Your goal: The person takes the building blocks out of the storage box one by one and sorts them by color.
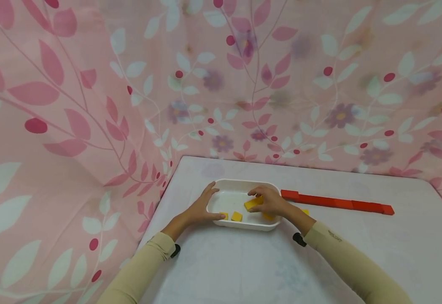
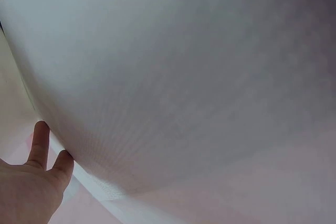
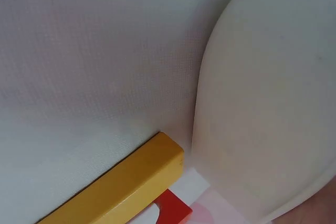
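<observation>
A white tray [image 1: 240, 183] stands on the table. At its left end my left hand [image 1: 198, 210] holds it, fingers at the far rim and thumb over the near side. In the left wrist view, two extended digits of the left hand [image 2: 39, 182] show at the lower left corner. Over the tray's right half, my right hand [image 1: 272, 202] pinches a yellow block [image 1: 252, 204] between thumb and fingers. Small yellow blocks [image 1: 237, 216] lie along the near side inside, one partly under the left thumb. Another yellow block [image 1: 268, 216] sits below the right hand, partly hidden.
Right of the tray, a row of red blocks [image 1: 335, 202] runs end to end across the white-covered table [image 1: 243, 261]. A long yellow block [image 3: 121, 182] lies just outside the tray wall [image 3: 262, 103], partly behind the right forearm in the head view. Floral cloth [image 1: 281, 84] hangs behind.
</observation>
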Demonstrator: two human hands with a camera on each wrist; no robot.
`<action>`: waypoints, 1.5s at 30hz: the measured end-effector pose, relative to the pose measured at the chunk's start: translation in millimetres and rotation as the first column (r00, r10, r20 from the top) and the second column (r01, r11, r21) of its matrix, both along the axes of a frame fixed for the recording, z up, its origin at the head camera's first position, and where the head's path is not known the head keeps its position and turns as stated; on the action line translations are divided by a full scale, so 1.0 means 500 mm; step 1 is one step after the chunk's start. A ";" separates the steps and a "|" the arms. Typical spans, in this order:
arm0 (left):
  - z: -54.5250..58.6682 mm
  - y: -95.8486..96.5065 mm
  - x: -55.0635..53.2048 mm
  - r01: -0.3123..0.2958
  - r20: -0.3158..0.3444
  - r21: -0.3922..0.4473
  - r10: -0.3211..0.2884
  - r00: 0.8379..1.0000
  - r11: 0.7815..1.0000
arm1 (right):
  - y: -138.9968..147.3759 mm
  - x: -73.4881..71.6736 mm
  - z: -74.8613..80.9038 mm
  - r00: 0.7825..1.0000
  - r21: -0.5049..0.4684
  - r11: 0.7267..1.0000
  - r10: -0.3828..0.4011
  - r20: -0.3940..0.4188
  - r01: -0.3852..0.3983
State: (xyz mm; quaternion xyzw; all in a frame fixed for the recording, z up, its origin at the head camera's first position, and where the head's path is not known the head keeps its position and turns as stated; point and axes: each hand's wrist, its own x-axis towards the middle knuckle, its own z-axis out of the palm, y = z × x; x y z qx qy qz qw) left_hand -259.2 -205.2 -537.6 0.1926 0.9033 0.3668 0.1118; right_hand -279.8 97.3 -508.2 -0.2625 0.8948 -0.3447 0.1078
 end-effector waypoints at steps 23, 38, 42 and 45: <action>0.005 -0.003 0.001 -0.009 -0.010 0.008 0.009 1.000 1.000 | -0.030 -0.017 -0.025 0.996 0.289 0.953 -0.076 -0.048 0.087; 0.007 0.000 0.001 -0.001 0.007 -0.011 0.001 1.000 1.000 | -0.026 -0.016 -0.023 0.994 0.161 0.985 -0.070 0.087 0.055; 0.003 0.000 -0.001 -0.001 0.010 -0.014 0.001 1.000 1.000 | -0.026 -0.016 -0.023 0.995 0.125 0.990 -0.068 0.070 0.059; 0.003 0.000 -0.002 -0.001 0.012 -0.017 0.001 1.000 1.000 | -0.025 -0.014 -0.022 0.995 0.102 0.992 -0.077 0.061 0.071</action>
